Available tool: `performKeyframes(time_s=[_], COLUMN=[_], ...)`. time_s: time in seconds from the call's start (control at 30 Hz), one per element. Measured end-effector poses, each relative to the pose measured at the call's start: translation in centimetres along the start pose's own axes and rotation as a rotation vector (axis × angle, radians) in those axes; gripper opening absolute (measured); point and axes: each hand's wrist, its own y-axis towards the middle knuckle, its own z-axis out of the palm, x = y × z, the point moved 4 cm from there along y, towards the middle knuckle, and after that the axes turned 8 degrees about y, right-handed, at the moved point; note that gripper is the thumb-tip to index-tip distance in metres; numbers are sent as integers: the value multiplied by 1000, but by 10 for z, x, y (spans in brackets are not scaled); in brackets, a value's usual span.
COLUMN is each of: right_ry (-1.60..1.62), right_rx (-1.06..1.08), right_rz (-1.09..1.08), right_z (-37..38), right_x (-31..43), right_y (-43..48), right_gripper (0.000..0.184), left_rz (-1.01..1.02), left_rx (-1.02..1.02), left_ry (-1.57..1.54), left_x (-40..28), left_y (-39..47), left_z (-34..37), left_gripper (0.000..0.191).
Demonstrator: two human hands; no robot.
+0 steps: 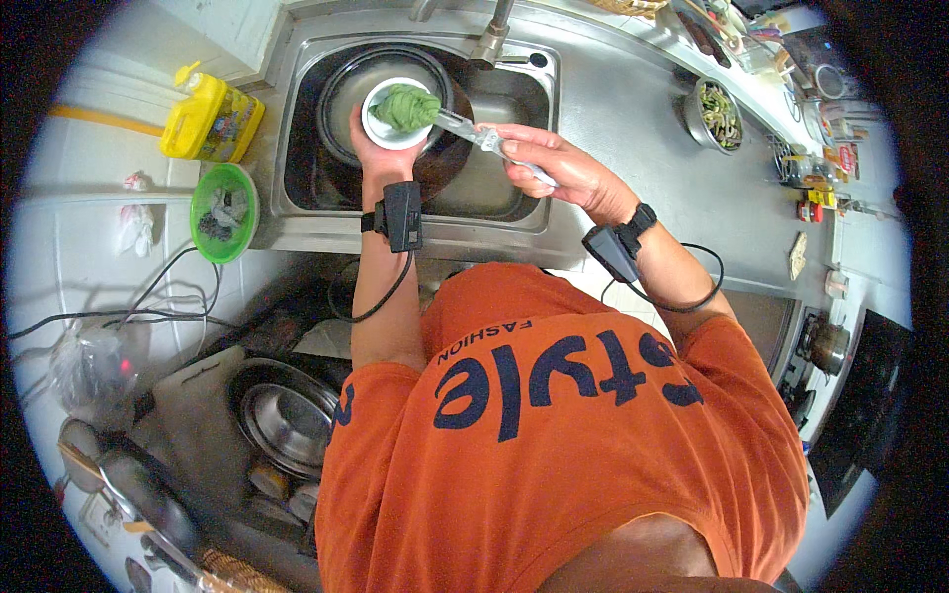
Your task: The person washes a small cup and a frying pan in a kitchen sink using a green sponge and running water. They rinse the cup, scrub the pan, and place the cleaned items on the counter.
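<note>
Above a stainless steel sink (511, 170), my left hand (379, 161) holds a small white bowl (391, 141) from below, its mouth facing up. My right hand (552, 161) grips the pale handle (463, 127) of a dish scrubber. Its green fibre head (406, 108) is inside the bowl and covers much of the interior. Beneath the bowl, a round metal basin (345, 78) sits in the left part of the sink, partly hidden by my left hand and the bowl.
A faucet (489, 46) reaches over the sink's back edge. Left of the sink stand a yellow detergent jug (211, 115) and a green plastic bowl (250, 204). On the right counter is a metal bowl of chopped vegetables (718, 115). Cables hang from both wrist devices.
</note>
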Motion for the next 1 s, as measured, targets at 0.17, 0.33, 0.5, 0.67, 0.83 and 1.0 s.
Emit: performKeyframes(time_s=[0.17, 0.33, 0.5, 0.67, 0.83, 1.0], right_ry=[86, -42, -665, -1545, -1554, -1094], right_rx=[37, 11, -58, -369, -144, -104], right_rz=[-46, -79, -159, -396, -400, -459], right_z=[-12, -27, -31, -20, -28, -34], right_x=[18, 38, 66, 76, 73, 79], right_y=[-29, -48, -24, 14, 24, 25], right_gripper=[47, 44, 40, 33, 31, 29], left_rz=[144, 163, 114, 121, 69, 142], left_rx=[38, 61, 101, 57, 75, 131], left_ry=[73, 88, 44, 26, 96, 112], left_x=[1, 13, 40, 65, 74, 68], left_y=[0, -9, -6, 3, 2, 0], left_z=[1, 17, 42, 53, 54, 58], left_gripper=[60, 63, 60, 53, 53, 53])
